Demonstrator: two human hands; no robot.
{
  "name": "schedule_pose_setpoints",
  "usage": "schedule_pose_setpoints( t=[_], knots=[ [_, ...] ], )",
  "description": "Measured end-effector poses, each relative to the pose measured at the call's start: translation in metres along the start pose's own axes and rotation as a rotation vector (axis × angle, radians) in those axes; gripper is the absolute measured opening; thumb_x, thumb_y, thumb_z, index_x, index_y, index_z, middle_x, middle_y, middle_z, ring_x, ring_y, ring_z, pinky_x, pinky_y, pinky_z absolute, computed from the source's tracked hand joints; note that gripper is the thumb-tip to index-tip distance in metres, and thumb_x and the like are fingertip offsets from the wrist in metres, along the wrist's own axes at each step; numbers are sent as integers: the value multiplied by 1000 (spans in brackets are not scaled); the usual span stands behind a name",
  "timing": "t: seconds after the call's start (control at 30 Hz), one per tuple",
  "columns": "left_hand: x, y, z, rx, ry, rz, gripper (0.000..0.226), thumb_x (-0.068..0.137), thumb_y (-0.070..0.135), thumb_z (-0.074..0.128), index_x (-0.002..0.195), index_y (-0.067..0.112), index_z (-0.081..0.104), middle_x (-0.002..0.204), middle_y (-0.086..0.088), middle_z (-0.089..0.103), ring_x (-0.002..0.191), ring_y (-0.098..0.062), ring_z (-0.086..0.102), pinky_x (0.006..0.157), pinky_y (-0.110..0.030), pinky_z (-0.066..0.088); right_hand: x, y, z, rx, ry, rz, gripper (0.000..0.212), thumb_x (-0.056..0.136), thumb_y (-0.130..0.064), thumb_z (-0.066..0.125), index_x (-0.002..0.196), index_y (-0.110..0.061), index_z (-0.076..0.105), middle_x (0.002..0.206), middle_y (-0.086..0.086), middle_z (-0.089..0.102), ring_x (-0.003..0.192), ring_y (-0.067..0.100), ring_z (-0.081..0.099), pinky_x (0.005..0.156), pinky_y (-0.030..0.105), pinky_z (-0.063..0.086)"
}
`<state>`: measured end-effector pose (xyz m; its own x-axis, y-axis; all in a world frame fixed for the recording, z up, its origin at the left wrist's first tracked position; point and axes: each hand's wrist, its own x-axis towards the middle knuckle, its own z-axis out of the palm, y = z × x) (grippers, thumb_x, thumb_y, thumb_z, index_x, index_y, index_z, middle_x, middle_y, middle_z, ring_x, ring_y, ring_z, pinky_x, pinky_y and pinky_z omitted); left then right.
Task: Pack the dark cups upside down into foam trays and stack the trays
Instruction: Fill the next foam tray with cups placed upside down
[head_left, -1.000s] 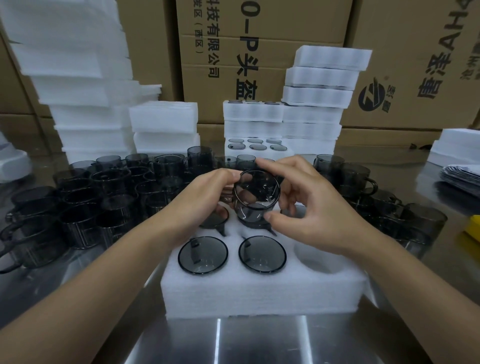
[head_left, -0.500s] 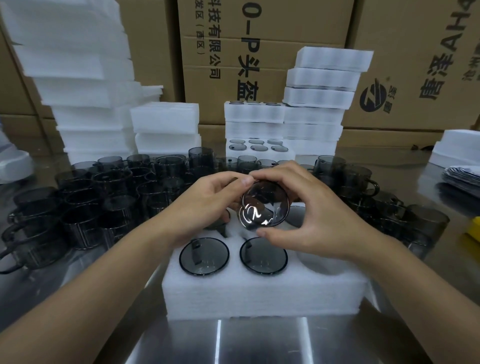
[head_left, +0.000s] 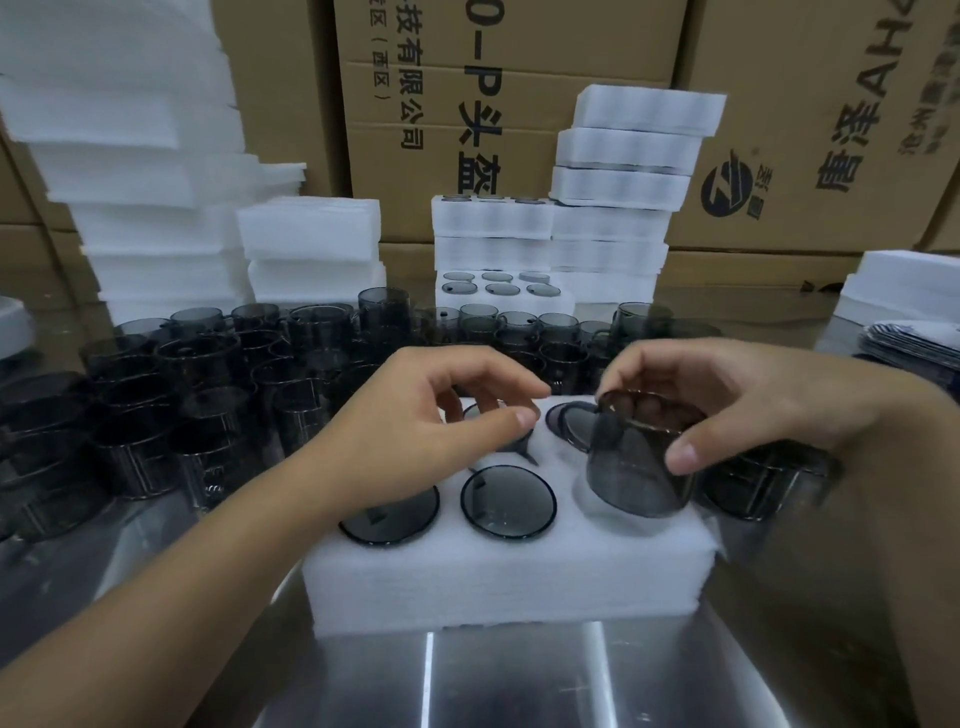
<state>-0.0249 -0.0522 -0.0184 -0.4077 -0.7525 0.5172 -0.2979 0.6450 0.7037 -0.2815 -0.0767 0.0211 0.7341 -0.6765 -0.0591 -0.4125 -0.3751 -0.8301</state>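
Over the front-right pocket of the foam tray (head_left: 509, 587), the right hand (head_left: 753, 405) is gripping an upturned cup (head_left: 634, 467), which wants lowering level; the left hand (head_left: 415, 415) is hovering loosely curled, empty.

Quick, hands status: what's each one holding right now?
Left hand: open, fingers loosely curled, nothing in its grip.
Right hand: closed on an upside-down dark cup at the foam tray front-right pocket.
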Motion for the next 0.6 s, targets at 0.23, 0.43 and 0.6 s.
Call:
schedule_pose_setpoints(
  t=[0.23,0.43,0.6],
  knots=[
    [-3,1,3,47,-94,-26,17,79,26,67,94,32,72,88,9,72,81,-16,64,69,-39,49,7,-2,8,-148,-29,70,60,49,-50,89,97,-31,59,72,-12,59,64,3,53,57,17,44],
    [-4,3,4,150,-297,7,34,80,26,67,112,34,68,98,13,66,99,-14,58,80,-22,45,9,-1,8,-298,-6,159,58,42,-62,85,89,-43,56,65,-15,57,57,1,48,54,18,40],
    [-5,4,6,176,-368,2,36,79,27,68,115,35,69,99,18,59,102,-7,53,91,-20,40,12,2,12,-394,-62,203,69,34,-80,77,91,-49,54,66,-19,54,58,-1,45,56,20,39]
  ],
)
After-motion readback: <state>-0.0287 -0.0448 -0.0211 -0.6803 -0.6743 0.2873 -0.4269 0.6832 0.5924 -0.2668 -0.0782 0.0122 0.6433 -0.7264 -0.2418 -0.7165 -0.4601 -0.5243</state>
